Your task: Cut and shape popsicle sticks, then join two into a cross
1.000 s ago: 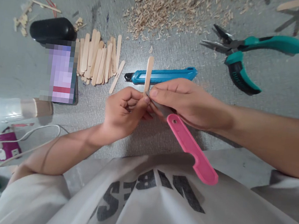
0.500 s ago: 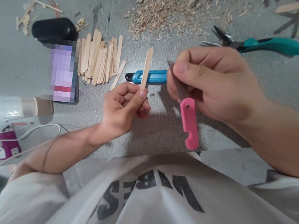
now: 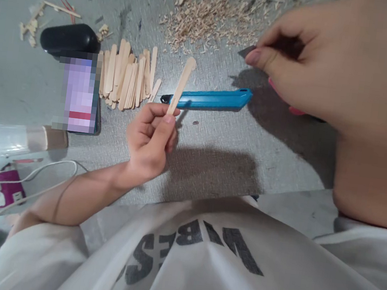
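My left hand [image 3: 149, 142] pinches the lower end of a wooden craft stick [image 3: 181, 83], which tilts up and to the right above the floor. My right hand [image 3: 333, 63] is raised close to the camera at the upper right and grips a pink-handled knife [image 3: 291, 107]; only its blade tip beside the thumb and a sliver of pink handle under the palm show. A blue utility knife [image 3: 209, 99] lies on the grey floor just beyond the stick.
A row of wooden craft sticks [image 3: 127, 78] lies left of the blue knife, beside a phone [image 3: 80, 93] and a black case [image 3: 69, 38]. Wood shavings [image 3: 209, 20] are heaped at the top. A white cable [image 3: 34, 177] and a purple charger [image 3: 6, 190] sit at the left.
My right hand lifted up and right toward the camera with the pink knife, away from the stick, and now hides the teal pliers. My left hand tilted the stick to the right.
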Demonstrator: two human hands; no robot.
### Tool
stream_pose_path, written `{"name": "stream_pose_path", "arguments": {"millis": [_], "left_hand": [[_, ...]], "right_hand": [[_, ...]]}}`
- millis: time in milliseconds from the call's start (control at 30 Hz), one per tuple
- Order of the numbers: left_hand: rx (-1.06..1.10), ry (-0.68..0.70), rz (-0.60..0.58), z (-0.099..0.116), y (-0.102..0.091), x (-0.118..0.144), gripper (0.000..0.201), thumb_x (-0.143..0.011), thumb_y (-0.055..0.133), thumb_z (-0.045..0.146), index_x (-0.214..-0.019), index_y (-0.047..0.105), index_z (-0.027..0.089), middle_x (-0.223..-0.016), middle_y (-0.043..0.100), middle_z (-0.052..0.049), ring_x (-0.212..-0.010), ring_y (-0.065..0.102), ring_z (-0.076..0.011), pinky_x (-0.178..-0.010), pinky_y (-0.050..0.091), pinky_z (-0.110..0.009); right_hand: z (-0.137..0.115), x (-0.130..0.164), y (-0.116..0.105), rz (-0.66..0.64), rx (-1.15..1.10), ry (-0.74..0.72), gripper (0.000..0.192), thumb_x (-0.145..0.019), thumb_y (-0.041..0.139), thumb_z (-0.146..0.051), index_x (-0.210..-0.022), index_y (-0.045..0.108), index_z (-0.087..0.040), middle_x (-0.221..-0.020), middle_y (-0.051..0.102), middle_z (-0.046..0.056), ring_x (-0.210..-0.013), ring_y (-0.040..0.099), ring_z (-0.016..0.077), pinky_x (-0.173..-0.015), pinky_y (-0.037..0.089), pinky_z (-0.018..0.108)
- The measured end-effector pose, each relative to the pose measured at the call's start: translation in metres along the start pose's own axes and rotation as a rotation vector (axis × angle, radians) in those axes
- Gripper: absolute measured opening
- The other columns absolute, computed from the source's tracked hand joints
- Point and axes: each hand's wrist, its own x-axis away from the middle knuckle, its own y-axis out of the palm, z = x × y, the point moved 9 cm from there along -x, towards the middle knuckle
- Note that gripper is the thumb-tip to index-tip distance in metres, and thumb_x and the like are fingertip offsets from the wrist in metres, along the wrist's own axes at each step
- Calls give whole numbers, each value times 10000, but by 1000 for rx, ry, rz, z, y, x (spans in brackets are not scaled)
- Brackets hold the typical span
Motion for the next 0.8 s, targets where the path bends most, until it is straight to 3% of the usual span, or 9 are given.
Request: {"name": "stream_pose_path", "arguments": {"millis": [100,267,367,500,633,800], "left_hand": [[-48,-12,-17,0,2,-1,409,-1092,858,647,-1013,755,259,-518,499,117,-368,402,-66,-370,347,-194],[-39,-9,15,3,2,-1,500,-1112,808,697,-903,671,263,-510,516,106,-375,426,-75,-385,370,-213],[-26,39,68,10,-1,0,569,-1143,769,670,-795,575,264,-517,537,84,-396,440,-82,-390,368,-223],[-13,82,48,18,0,3,637,-1187,716,595,-699,501,246,-504,546,54,-408,453,-86,-409,355,-238],[22,37,-21,15,3,5,544,-1189,748,498,-723,687,224,-561,650,30,-452,566,-84,-441,415,-218],[-32,57,-122,14,7,7,441,-1169,780,528,-858,854,224,-563,685,28,-449,598,-81,-440,435,-186]], "right_hand": [[1,-10,14,38,97,-183,254,-1030,994,-376,-877,812,-288,-635,574,-27,-652,468,168,-609,242,375],[14,-20,34,-39,164,-77,301,-979,1036,-433,-879,798,-277,-753,685,13,-717,499,205,-664,252,392],[-3,-12,27,14,200,-60,235,-1100,888,-469,-1056,802,-255,-1065,814,111,-1009,684,302,-803,370,440],[-40,7,46,-81,132,-283,372,-1164,722,-630,-1275,784,-280,-1327,844,167,-1209,726,368,-963,485,494],[-53,19,73,-175,150,-373,447,-1097,810,-633,-1370,747,-283,-1390,813,180,-1315,701,413,-1025,529,497],[-53,18,85,-227,212,-344,286,-1192,636,-409,-1415,706,-244,-1442,767,202,-1334,701,414,-1047,528,507]]}}
